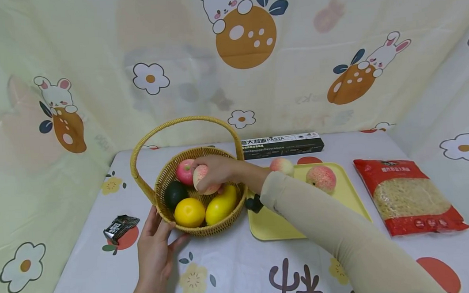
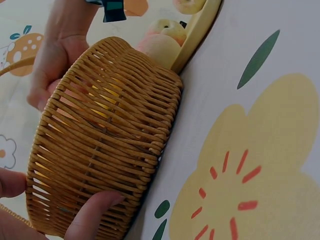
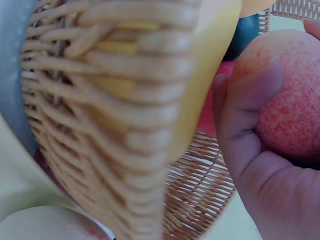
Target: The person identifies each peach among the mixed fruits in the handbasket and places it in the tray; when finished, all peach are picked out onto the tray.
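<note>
In the head view, my right hand [image 1: 216, 169] grips a speckled pink-and-white peach [image 1: 201, 175] inside the wicker basket [image 1: 219, 230]. The right wrist view shows the thumb laid across this peach [image 3: 292, 100]. My left hand [image 1: 156, 245] holds the basket at its near left side, with the thumb [image 2: 95, 215] against the woven wall. Around the held peach lie a pink apple [image 1: 185, 171], a dark green avocado [image 1: 175, 194], an orange [image 1: 189, 212] and a yellow mango [image 1: 221, 205]. The basket's tall handle [image 1: 195, 118] arches behind them.
Right of the basket is a yellow tray [image 1: 270, 226] bearing one peach [image 1: 321, 178] and another [image 1: 282, 166] partly behind my sleeve. A dark pasta box [image 1: 282, 145] lies behind it. A red pasta bag [image 1: 412, 194] is at far right, a small black packet [image 1: 119, 227] at left.
</note>
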Action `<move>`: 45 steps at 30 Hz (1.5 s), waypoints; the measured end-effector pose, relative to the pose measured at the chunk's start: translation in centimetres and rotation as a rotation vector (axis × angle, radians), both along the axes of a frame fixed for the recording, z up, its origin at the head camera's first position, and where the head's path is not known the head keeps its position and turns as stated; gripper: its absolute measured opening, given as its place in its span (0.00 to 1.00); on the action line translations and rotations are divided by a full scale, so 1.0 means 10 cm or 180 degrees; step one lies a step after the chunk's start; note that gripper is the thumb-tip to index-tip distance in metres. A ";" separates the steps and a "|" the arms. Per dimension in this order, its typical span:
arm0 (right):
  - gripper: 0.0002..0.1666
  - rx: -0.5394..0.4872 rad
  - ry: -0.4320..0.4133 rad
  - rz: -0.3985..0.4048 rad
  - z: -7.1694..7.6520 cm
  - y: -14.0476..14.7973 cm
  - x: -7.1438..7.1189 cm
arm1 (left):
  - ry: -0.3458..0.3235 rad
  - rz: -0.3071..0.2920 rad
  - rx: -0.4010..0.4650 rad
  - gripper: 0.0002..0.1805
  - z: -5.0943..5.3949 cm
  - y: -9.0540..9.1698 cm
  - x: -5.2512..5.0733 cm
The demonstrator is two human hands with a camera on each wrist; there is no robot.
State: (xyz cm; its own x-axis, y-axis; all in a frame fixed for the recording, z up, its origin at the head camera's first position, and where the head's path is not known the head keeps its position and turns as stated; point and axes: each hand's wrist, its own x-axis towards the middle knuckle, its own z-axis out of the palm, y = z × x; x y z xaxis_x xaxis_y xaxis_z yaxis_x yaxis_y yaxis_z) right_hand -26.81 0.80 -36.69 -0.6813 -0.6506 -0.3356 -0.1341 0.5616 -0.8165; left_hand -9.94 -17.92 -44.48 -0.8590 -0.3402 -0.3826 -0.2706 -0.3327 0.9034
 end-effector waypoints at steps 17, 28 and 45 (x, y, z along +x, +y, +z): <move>0.33 -0.0865 0.0009 0.0199 0.28 0.16 0.16 | 0.0139 -0.0069 -0.0003 0.46 -0.01 -0.01 0.02; 0.32 -0.1274 0.0212 -0.0088 0.47 0.65 0.41 | 0.0082 -0.0047 0.0002 0.46 0.01 0.00 0.03; 0.33 -0.1180 0.0607 -0.1012 0.48 1.78 0.64 | 0.0098 -0.0041 -0.0010 0.46 0.00 0.00 0.02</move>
